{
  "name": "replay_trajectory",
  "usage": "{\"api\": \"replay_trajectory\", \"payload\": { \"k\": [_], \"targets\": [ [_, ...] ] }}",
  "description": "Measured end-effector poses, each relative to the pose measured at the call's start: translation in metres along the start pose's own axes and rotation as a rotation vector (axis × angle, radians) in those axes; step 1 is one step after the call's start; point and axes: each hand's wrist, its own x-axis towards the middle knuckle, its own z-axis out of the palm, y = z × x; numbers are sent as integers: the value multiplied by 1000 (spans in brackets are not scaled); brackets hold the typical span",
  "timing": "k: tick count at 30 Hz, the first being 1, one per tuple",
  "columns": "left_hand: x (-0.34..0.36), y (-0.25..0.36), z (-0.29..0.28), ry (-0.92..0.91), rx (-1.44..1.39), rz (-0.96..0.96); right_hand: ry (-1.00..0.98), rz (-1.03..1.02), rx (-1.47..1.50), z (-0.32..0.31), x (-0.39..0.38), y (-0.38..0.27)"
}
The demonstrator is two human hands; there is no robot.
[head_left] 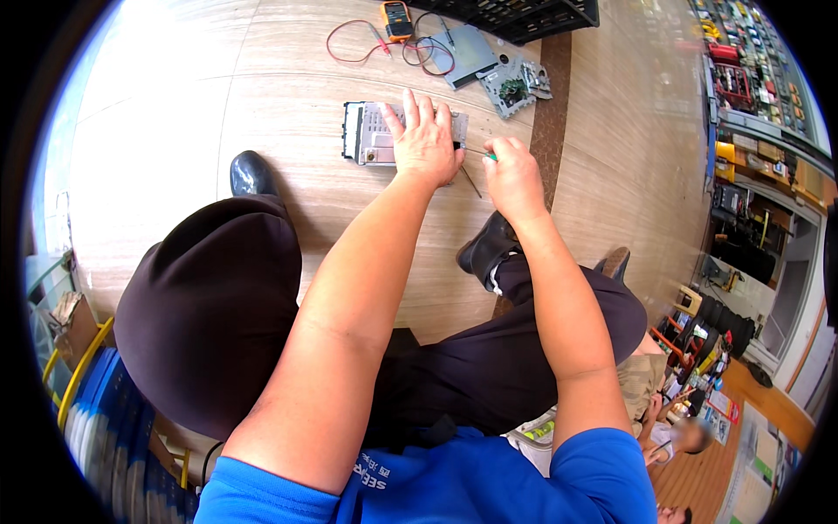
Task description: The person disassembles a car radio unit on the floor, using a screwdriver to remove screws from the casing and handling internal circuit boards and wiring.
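Note:
My left hand [423, 140] lies with spread fingers on a silver, slotted metal unit [375, 147] with a dark-edged left end, its thumb at the unit's right side. My right hand [511, 179] is closed round a green-handled tool [491, 157] whose thin shaft points left toward the unit's right end. A thin dark rod [471, 182] lies just below that end. Farther up are a grey plate [467, 57], a metal part with a green board [515, 90] and an orange multimeter [397, 22] with red and black leads.
A black crate [532, 17] stands at the top. My bent legs and shoes surround the work on the tiled floor [148, 122]. Shelving with small items [751, 70] lines the right; another person [685, 435] sits at lower right. Blue stacked objects [100, 410] are at lower left.

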Motion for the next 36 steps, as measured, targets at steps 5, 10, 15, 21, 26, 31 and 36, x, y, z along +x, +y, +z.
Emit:
{"api": "replay_trajectory", "payload": {
  "k": [5, 10, 15, 21, 26, 31, 36],
  "targets": [
    [0, 0, -1, -11, 7, -4, -68, 177, -71, 1, 2, -3],
    [0, 1, 0, -15, 9, -10, -84, 16, -50, 4, -3, -1],
    [0, 1, 1, -12, 16, -4, -140, 69, -81, 5, -4, -5],
    [0, 1, 1, -10, 4, -12, -109, 28, -67, 3, -3, 1],
    [1, 1, 0, -20, 1, -8, -79, 48, -62, -2, -2, -2],
    [1, 1, 0, -11, -1, -12, -97, 97, -59, -5, -1, -4],
    [3, 0, 5, 42, -20, -14, -93, 80, -53, -3, -1, -1]
  ]
}}
